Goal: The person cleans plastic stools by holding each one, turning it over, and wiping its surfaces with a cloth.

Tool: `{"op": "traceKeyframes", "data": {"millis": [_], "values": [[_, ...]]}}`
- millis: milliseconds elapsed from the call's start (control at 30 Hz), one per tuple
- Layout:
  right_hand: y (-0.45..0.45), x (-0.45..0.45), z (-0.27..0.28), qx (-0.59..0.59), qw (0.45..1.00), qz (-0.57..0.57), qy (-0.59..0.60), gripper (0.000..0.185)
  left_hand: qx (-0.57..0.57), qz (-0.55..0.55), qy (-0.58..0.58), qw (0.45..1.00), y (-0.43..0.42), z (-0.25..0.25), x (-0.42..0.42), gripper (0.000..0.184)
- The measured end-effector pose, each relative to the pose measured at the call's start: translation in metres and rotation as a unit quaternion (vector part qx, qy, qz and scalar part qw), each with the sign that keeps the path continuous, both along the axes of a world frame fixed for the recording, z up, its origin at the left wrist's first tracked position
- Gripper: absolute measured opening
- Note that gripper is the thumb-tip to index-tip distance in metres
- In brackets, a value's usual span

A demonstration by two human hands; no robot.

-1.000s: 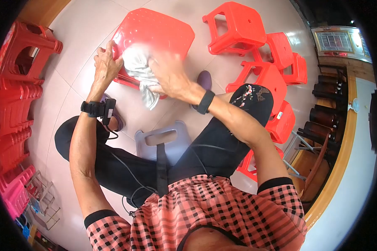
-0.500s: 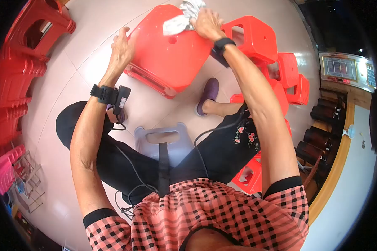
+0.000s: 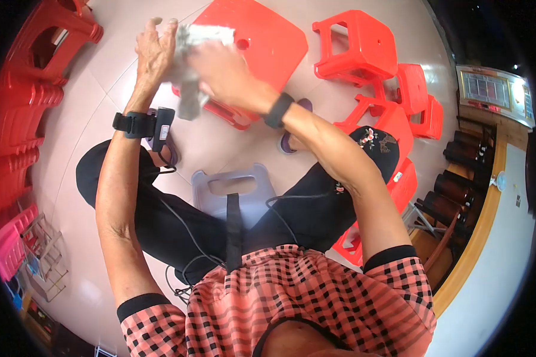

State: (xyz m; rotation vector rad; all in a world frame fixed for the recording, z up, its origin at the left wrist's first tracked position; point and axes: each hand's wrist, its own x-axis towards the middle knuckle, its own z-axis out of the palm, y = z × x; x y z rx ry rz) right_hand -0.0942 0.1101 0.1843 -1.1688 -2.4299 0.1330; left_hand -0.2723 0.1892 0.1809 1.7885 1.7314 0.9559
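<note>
A red plastic stool [image 3: 268,50] with a small hole in its top stands in front of me. My right hand [image 3: 223,71], blurred by motion, is on a white-grey cloth [image 3: 190,65] at the stool's left edge; part of the cloth hangs down over the side. Just left of the cloth is my left hand [image 3: 156,52], its fingers apart and nothing in it. Whether its fingertips touch the stool's edge cannot be made out.
Several red stools [image 3: 366,47] stand to the right, and stacked red stools [image 3: 18,119] line the left side. A grey stool [image 3: 232,184] is between my legs. Cables cross my lap. Dark cylinders [image 3: 452,190] lie on a rack at right.
Since half a second ago my right hand and the cloth have swept from the stool's far right side to its near left edge. My left hand has moved slightly left and up.
</note>
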Motion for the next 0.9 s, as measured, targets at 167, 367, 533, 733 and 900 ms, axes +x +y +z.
{"op": "traceKeyframes", "data": {"millis": [167,367,533,733,900], "values": [[-0.04,0.054,0.01,-0.045,0.999,0.009,-0.001,0.051,-0.052,-0.016,-0.067,0.996,-0.009,-0.027,-0.002,0.068],[-0.002,0.073,0.027,-0.163,0.982,-0.094,-0.007,0.049,-0.138,0.036,-0.218,0.966,-0.06,-0.025,0.003,0.063],[0.019,0.052,0.057,-0.264,0.955,-0.089,-0.103,0.049,-0.353,0.023,-0.429,0.831,-0.084,-0.041,-0.006,0.061],[0.031,0.043,0.054,-0.29,0.944,-0.114,-0.113,0.061,-0.382,0.064,-0.443,0.808,-0.094,-0.045,0.016,0.065],[0.04,0.043,0.041,-0.268,0.953,-0.115,-0.084,0.065,-0.36,0.03,-0.418,0.834,-0.096,-0.026,0.027,0.067]]}}
